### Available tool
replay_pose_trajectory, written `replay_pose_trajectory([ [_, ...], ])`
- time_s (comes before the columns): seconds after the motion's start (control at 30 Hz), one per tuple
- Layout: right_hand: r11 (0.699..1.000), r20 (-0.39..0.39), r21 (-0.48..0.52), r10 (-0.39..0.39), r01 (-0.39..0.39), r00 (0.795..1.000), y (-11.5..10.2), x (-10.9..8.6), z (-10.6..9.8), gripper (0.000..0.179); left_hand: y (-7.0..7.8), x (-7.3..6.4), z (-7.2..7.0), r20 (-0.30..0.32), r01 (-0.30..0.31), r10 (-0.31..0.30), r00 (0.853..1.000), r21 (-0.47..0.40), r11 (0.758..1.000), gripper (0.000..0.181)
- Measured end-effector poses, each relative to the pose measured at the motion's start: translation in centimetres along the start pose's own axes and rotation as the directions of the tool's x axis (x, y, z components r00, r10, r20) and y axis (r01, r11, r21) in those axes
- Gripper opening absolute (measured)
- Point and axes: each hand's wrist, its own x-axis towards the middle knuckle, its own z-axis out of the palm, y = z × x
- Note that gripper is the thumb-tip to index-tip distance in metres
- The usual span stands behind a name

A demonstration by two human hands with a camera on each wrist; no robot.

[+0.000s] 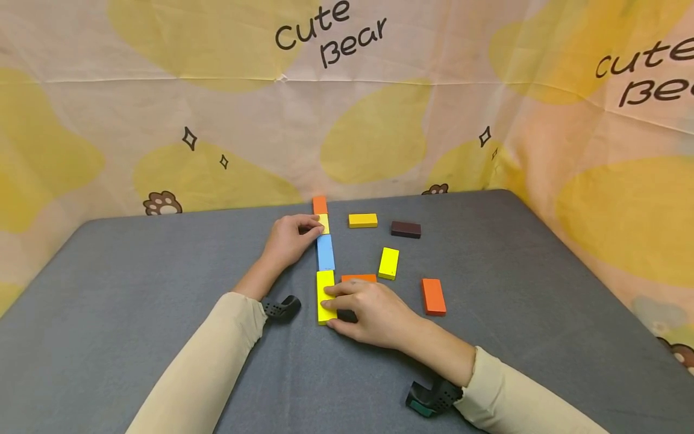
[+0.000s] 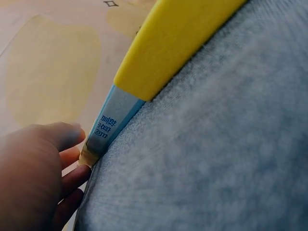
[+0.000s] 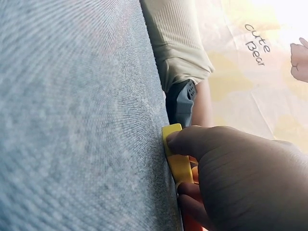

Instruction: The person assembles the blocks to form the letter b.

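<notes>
Down the middle of the table runs a straight row of flat toy blocks, end to end. An orange block (image 1: pixel 320 205) is farthest away, followed by a small yellow block (image 1: pixel 325 224), a blue block (image 1: pixel 326 253) and a near yellow block (image 1: pixel 326 298). My left hand (image 1: pixel 290 240) pinches the small yellow block between thumb and fingers; in the left wrist view its fingertips meet the end beyond the blue block (image 2: pixel 108 118). With thumb and fingers, my right hand (image 1: pixel 374 313) grips the near yellow block, also visible in the right wrist view (image 3: pixel 179 166).
Right of the row lie loose blocks: a yellow one (image 1: pixel 362 220), a dark brown one (image 1: pixel 405 229), another yellow one (image 1: pixel 388 263) and an orange one (image 1: pixel 434 296). Another orange block (image 1: pixel 359 278) shows partly behind my right hand. A patterned cloth (image 1: pixel 374 132) hangs behind the grey table (image 1: pixel 162 289).
</notes>
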Motion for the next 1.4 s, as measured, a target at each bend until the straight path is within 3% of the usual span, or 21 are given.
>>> replay_pose_trajectory([
  [0.17, 1.0, 0.005, -0.004, -0.001, 0.001, 1.0, 0.0, 0.0, 0.1, 0.028, -0.1, -0.3, 0.1, -0.027, 0.016, -0.017, 1.0, -0.028, 0.999, 0.022],
  [0.3, 1.0, 0.004, -0.005, -0.002, 0.002, 1.0, 0.0, 0.0, 0.0, 0.028, 0.0, -0.8, 0.1, -0.025, -0.043, 0.043, 0.999, -0.001, 0.999, 0.018],
  [0.47, 1.0, 0.004, -0.004, -0.006, 0.006, 1.0, 0.1, 0.1, -0.1, 0.028, 0.3, -1.8, -0.4, 0.096, -0.113, 0.11, 0.989, 0.03, 0.993, 0.019],
  [0.63, 1.0, -0.001, -0.01, -0.004, 0.004, 1.0, 0.0, 0.1, -0.3, 0.028, 0.3, -2.5, -0.7, 0.187, -0.089, 0.083, 0.979, 0.027, 0.996, 0.024],
  [0.87, 1.0, -0.005, -0.006, -0.009, 0.009, 1.0, 0.0, 0.1, -0.1, 0.029, 0.3, -3.3, -1.1, 0.193, -0.087, 0.079, 0.978, 0.036, 0.996, 0.026],
  [1.07, 1.0, -0.003, -0.005, -0.009, 0.009, 1.0, -0.1, 0.1, 0.0, 0.029, 0.4, -3.9, -1.2, 0.198, -0.058, 0.044, 0.979, 0.063, 0.996, 0.042],
  [1.4, 1.0, -0.006, -0.01, -0.007, 0.007, 1.0, -0.1, 0.0, -0.1, 0.03, 0.2, -3.8, -1.2, 0.24, -0.035, 0.036, 0.97, -0.008, 0.999, 0.041],
])
